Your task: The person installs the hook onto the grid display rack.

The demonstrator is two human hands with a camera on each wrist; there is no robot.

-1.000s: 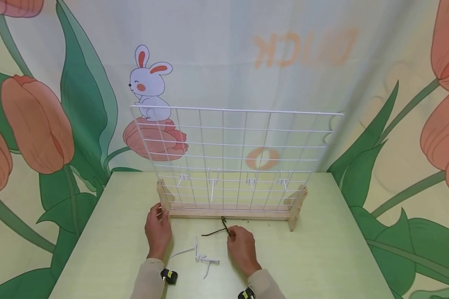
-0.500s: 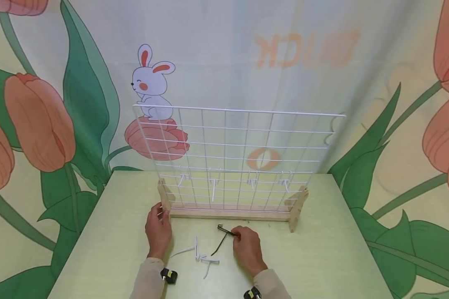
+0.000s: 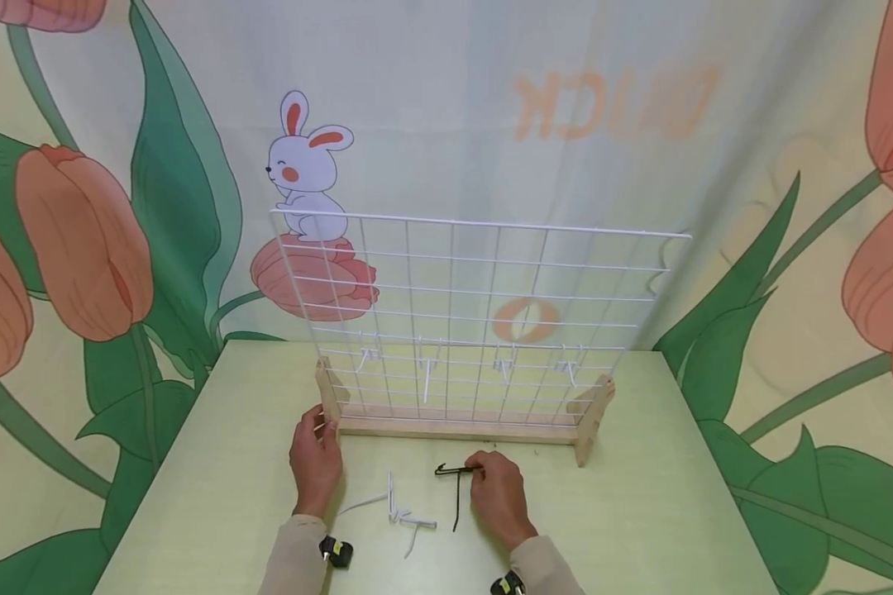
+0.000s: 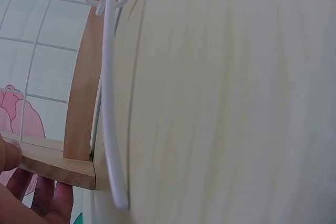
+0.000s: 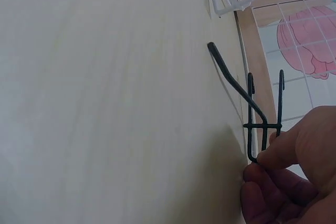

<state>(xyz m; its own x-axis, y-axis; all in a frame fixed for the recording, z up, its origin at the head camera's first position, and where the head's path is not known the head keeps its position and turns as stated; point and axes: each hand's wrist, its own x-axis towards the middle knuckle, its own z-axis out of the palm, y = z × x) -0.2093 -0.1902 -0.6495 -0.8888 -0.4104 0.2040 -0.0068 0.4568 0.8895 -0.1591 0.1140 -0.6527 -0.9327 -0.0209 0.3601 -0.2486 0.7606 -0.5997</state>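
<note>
My right hand pinches a black wire display hook at its closed end between thumb and fingers. In the right wrist view its long prong points up and left, and its two bent tips stand away from my fingers. My left hand grips the left wooden side piece of a stand, thumb on one face and fingers on the other. The stand's wooden crossbar bears an upright white wire grid. Several white hooks hang in a row low on the grid.
Loose white hooks lie together on the table between my hands; one prong looms large in the left wrist view. The right wooden side piece stands at the far end. A printed curtain hangs behind the table.
My right hand has drawn back slightly to the right from the crossbar. The black hook in it has turned, its long prong now pointing toward me. My left hand stays on the stand.
</note>
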